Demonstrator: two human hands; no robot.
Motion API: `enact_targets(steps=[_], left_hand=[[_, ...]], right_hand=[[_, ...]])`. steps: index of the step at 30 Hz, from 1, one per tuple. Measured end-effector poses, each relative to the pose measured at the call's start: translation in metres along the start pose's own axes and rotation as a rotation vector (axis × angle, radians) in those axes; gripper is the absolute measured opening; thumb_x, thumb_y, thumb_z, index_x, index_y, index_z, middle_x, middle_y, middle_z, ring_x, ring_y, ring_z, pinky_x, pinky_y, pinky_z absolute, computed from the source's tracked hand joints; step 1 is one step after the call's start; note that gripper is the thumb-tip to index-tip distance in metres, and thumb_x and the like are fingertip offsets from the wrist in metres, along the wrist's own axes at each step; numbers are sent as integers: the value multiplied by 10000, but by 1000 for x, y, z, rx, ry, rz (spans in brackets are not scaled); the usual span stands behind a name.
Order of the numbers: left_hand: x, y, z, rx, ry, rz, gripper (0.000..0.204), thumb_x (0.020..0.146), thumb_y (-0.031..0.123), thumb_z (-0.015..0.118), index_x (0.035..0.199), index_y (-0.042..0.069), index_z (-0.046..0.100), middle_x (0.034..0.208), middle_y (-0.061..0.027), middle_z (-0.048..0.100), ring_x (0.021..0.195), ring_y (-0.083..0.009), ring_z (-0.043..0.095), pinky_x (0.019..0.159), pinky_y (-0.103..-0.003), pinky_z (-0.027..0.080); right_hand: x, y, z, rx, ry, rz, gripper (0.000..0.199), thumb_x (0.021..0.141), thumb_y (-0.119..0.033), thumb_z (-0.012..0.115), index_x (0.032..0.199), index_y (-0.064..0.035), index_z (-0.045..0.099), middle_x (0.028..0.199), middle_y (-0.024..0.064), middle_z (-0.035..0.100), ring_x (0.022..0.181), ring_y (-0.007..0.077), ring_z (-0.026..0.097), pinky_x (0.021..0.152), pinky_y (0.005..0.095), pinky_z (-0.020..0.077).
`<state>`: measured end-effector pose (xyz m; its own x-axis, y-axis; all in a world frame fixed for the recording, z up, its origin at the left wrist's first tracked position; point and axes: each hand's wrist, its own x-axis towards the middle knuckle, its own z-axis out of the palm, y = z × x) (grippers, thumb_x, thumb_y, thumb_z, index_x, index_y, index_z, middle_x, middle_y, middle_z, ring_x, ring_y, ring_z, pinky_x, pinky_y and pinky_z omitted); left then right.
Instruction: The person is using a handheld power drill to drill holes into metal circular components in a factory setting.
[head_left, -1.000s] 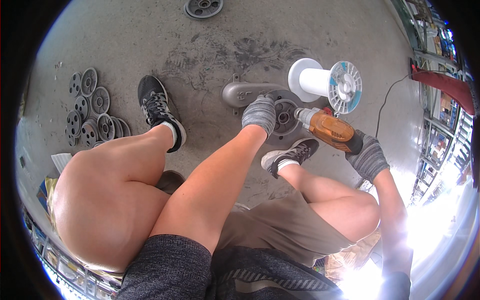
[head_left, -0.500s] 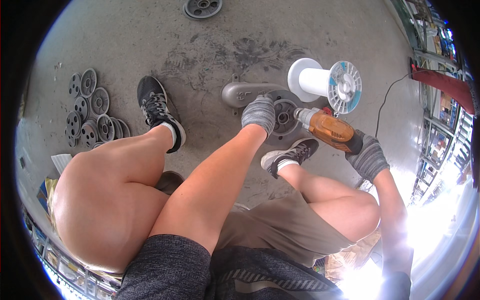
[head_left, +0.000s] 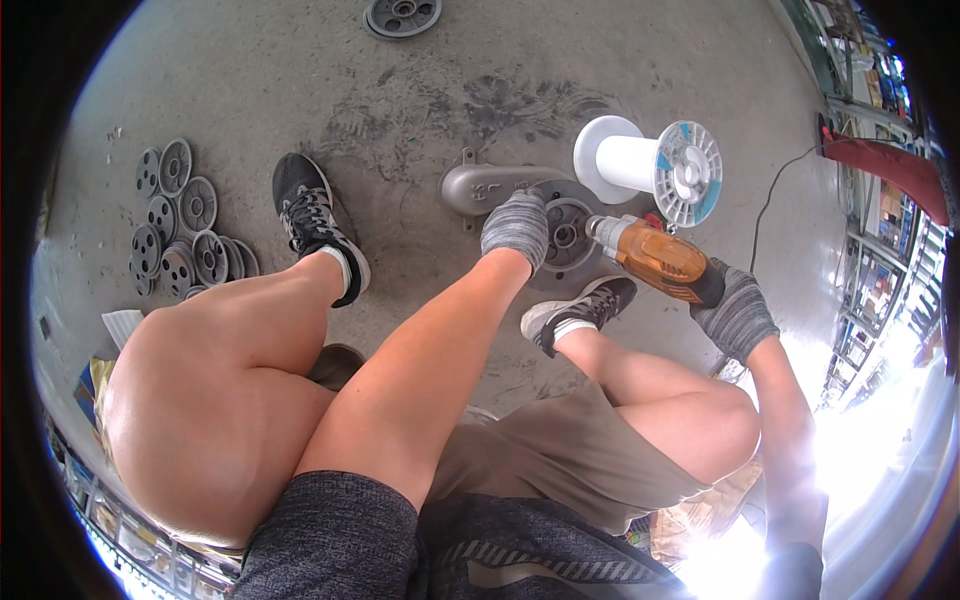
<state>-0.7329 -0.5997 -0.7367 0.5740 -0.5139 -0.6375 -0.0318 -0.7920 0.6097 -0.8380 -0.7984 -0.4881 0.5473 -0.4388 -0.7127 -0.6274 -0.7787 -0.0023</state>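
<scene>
My right hand (head_left: 737, 311), in a grey knit glove, is wrapped round the handle of an orange cordless drill (head_left: 662, 258). The drill's chuck points left, at a round grey metal pulley wheel (head_left: 572, 232) on the floor. My left hand (head_left: 516, 230), gloved the same way, presses down at the left edge of that wheel, beside a grey cast metal housing (head_left: 478, 190) with a rounded end. Its fingers are curled with the tips hidden, so what they grip, if anything, does not show. The drill's tip is hard to make out against the wheel.
A white plastic spool (head_left: 630, 165) lies on its side just beyond the drill. Several grey wheels (head_left: 198, 205) lie piled at the left, and more wheels (head_left: 402, 14) at the far edge. A black cable (head_left: 768, 205) runs along the right, near metal shelving (head_left: 870, 240).
Almost nothing differs. The whole view has shifted very slightly; both hands, the drill and the wheel keep their places relative to each other.
</scene>
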Motion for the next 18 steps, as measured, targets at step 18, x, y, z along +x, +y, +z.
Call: enact_targets(steps=[18], left_hand=[[-4, 4, -3, 18, 15, 9, 303, 1012, 131, 579, 1298, 51, 637, 1290, -220, 685, 1191, -411, 681, 998, -499, 571]], right_hand=[[-1, 1, 2, 5, 42, -4, 384, 796, -52, 739, 1176, -17, 697, 1053, 221, 760, 1004, 383, 730, 924, 404, 571]])
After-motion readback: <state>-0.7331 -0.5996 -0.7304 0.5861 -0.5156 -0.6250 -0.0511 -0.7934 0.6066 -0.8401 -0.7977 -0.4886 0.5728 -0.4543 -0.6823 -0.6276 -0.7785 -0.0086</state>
